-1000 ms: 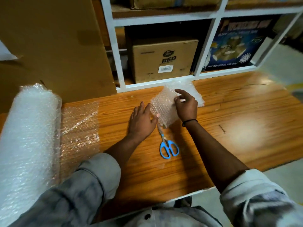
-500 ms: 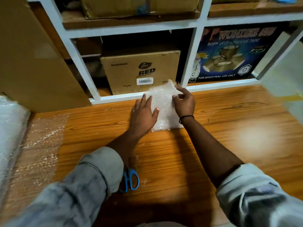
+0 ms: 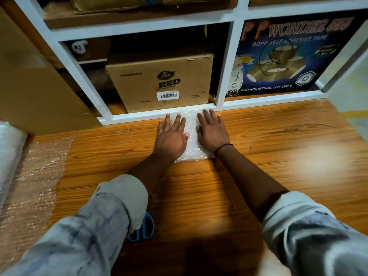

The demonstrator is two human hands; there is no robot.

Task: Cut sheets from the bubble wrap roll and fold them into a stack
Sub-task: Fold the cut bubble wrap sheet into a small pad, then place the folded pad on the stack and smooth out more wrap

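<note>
**Wooden table: one folded sheet pressed flat, more cutting ahead**

Wooden table (image 3: 278,176) runs up to a white shelf frame (image 3: 139,116) that holds a cardboard box (image 3: 163,82). At 12 o'clock on the table, tight against that frame, lies a folded bubble wrap sheet (image 3: 191,140). It looks doubled over, though how many layers it holds cannot be told. Both hands lie on it palm down with fingers straight. The left hand (image 3: 172,134) covers its 9 o'clock side and spills onto the wood, and the right hand (image 3: 212,130) covers its 3 o'clock side. A strip of wrap shows between them. Neither hand grips anything; they appear to be pressing the fold flat.

By my reading, one sheet is cut and folded, so the stack is barely begun. The bubble wrap roll (image 3: 10,156) sits at 9 o'clock, well apart from the hands, with a loose length (image 3: 39,166) unrolled across the wood. The scissors (image 3: 146,228) lie at 6 o'clock, half hidden under the left sleeve, untouched. More cutting and folding probably remains.
</note>
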